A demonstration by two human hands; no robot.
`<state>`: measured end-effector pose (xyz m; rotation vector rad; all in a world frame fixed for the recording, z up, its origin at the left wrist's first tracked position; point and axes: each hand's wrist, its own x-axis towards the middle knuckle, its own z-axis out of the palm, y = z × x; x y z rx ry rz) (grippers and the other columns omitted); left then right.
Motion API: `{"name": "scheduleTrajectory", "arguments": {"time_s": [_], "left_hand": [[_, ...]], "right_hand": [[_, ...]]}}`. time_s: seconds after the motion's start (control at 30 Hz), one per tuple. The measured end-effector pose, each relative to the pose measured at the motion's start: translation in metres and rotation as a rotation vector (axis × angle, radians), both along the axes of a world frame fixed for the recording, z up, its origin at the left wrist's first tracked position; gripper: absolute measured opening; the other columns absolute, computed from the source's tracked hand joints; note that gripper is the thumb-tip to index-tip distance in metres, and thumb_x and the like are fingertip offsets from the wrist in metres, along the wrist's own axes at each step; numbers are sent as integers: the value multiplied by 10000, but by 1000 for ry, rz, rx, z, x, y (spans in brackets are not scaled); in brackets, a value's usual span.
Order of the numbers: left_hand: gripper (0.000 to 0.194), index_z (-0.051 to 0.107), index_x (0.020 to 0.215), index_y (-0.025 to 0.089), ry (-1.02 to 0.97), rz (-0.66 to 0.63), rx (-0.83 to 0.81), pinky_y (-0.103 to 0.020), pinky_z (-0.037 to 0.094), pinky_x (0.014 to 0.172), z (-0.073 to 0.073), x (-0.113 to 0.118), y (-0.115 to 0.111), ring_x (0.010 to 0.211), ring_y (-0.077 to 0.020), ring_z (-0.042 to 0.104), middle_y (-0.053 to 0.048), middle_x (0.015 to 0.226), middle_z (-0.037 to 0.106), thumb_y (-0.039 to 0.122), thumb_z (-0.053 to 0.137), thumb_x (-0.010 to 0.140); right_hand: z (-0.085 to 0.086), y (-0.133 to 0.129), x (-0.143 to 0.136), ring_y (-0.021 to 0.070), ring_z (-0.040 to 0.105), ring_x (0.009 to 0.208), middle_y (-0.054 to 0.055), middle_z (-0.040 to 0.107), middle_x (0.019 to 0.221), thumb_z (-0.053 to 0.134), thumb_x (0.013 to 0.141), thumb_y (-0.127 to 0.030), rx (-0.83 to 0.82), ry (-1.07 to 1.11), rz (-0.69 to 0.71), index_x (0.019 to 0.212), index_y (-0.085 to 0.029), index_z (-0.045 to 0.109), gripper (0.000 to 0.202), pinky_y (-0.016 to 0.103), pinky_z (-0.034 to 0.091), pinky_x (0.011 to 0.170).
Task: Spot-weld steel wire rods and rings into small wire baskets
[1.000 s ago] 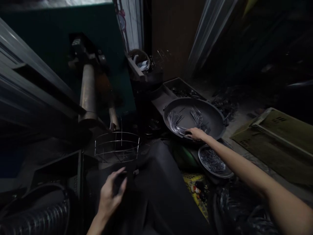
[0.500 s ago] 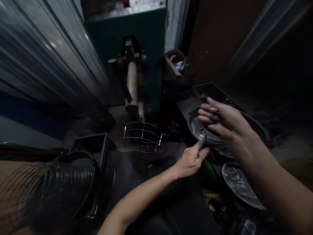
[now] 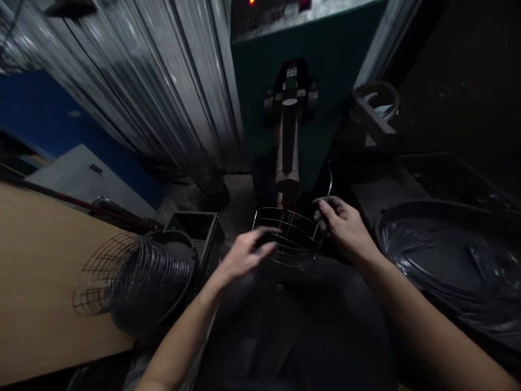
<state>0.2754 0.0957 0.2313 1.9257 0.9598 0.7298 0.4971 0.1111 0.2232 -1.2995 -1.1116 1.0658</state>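
While the round wire basket frame (image 3: 287, 238) sits below the upright brown cylinder (image 3: 287, 155) of the dark green machine (image 3: 309, 60), both hands close in on it. Its left rim lies under the left hand (image 3: 243, 255), whose fingers are spread and loosely curled, gripping nothing that I can make out. At its right rim, the right hand (image 3: 345, 228) pinches a thin bent metal wire (image 3: 325, 203), which rises above the knuckles (it is dim here). A large dark round pan (image 3: 431, 244) of wire pieces lies to the right, well apart; stacked wire frames (image 3: 134, 274) lie on their side to the left.
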Motion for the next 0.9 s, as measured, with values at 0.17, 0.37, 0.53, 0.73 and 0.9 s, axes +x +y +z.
{"name": "scheduleTrajectory", "arguments": {"time_s": [0.17, 0.37, 0.53, 0.73, 0.9], "left_hand": [[956, 250, 1421, 198, 134, 52, 351, -500, 311, 1028, -31, -20, 58, 1226, -347, 406, -157, 1342, 434, 360, 744, 619], [832, 154, 1371, 211, -265, 109, 310, -396, 406, 916, -80, 15, 77, 940, -191, 551, -25, 956, 533, 198, 601, 668], [850, 124, 1350, 221, -363, 149, 284, -371, 403, 902, -83, 6, 71, 910, -169, 545, -6, 936, 515, 185, 600, 648], [868, 124, 1353, 201, -371, 183, 276, -372, 393, 910, -85, -1, 78, 903, -171, 535, -9, 919, 513, 209, 621, 640], [894, 125, 1373, 205, -397, 178, 272, -369, 388, 919, -88, -3, 84, 903, -165, 537, -5, 922, 513, 181, 626, 633]], "right_hand": [[-13, 57, -8, 52, 356, 389, -53, 488, 559, 710, 684, -470, -67, 248, -43, 845, -185, 510, 383, 159, 235, 331], [-19, 70, -18, 29, 307, 367, -73, 469, 548, 739, 656, -451, -91, 335, 4, 773, -198, 461, 393, 151, 231, 339], [-17, 71, -27, 43, 312, 373, -84, 430, 508, 759, 602, -491, -25, 315, 41, 768, -210, 461, 442, 170, 245, 341], [-19, 78, -36, 71, 324, 367, -82, 378, 450, 729, 608, -505, -22, 202, 12, 746, -225, 445, 422, 201, 255, 337], [-19, 84, -39, 81, 345, 365, -77, 394, 454, 708, 624, -482, -53, 155, -35, 765, -223, 475, 377, 209, 281, 337]]}}
